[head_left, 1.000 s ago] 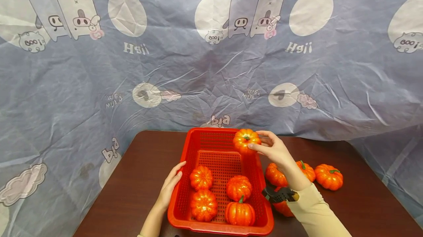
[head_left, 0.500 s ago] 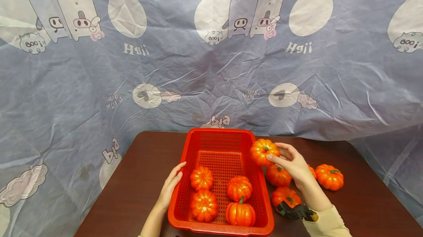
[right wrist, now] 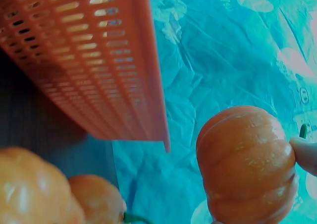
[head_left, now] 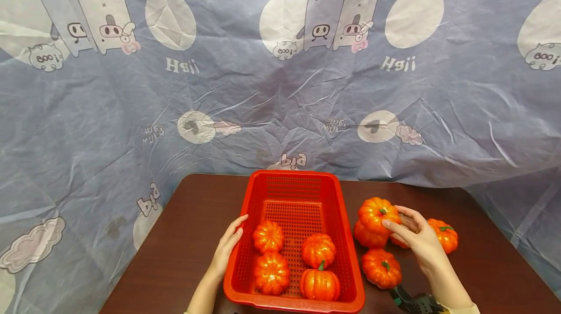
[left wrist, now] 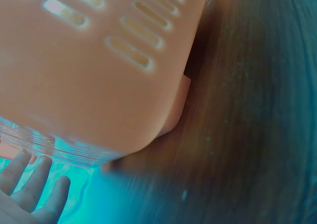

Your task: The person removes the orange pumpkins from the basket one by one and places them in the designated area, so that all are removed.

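My right hand holds a small orange pumpkin with a green stem, thumb and fingers gripping its right side. In the head view it overlaps another pumpkin on the table to the right of the red basket. A digit presses near the stem of the held pumpkin in the right wrist view. My left hand rests against the left side of the red plastic basket, fingers extended in the left wrist view. Several pumpkins sit in the basket's near half.
More pumpkins lie right of the basket, one near its front right corner and one farther right, partly behind my hand. The dark brown table ends at a grey-blue printed cloth hanging behind it.
My right hand has carried the pumpkin from over the basket's back right corner, across the rim, to the right and lower over the table pumpkins. The left hand and basket stay put.
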Tool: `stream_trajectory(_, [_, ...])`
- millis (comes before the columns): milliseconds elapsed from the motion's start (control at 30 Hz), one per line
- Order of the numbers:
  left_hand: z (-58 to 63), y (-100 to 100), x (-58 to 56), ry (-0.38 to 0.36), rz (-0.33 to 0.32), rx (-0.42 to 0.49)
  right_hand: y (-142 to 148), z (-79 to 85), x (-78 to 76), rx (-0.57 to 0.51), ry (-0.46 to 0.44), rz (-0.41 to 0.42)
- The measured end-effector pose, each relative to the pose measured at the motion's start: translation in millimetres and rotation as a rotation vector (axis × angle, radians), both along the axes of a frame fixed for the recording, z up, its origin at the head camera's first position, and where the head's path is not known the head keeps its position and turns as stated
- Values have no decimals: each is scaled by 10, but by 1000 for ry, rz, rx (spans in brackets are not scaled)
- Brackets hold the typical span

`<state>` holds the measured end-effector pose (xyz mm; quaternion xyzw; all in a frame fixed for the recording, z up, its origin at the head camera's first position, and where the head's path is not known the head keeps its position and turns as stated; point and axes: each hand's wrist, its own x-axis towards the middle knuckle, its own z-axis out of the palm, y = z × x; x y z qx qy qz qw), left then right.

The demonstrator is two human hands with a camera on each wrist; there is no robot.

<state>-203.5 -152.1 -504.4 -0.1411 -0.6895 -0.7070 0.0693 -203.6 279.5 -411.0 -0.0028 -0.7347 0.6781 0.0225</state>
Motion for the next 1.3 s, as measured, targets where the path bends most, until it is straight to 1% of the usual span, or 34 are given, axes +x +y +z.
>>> stream_trajectory(200, [-9,1,-6,-11,-6,10,168,-109,109,-79,-5,-47])
stream_trajectory(300, [-13,1,-8,-18,-11,12,306,-242,118,-105,-6,-64])
stream_trajectory(433, [-18,3,-10,-13,-6,6,443,-355,185,-138,-4,-82])
stream_trajectory(533, [-15,4,-11,-3,-3,2,489,-364,288,-143,-23,-101])
stream_trajectory(733, [-1,8,-3,6,-8,9,617,-482,410,-54,-127,-149])
stream_trajectory(967, [-27,3,-12,-11,-6,13,750,-592,492,-114,-200,-175])
stream_trajectory(1100, [-23,1,-16,-6,1,11,789,-660,532,-122,-274,-181])
stream_trajectory(1233, [-17,0,-15,-3,-1,7,827,-726,541,-62,-365,-197])
stream_trajectory(1300, [-16,0,-13,-3,0,4,840,-752,533,-24,-391,-203])
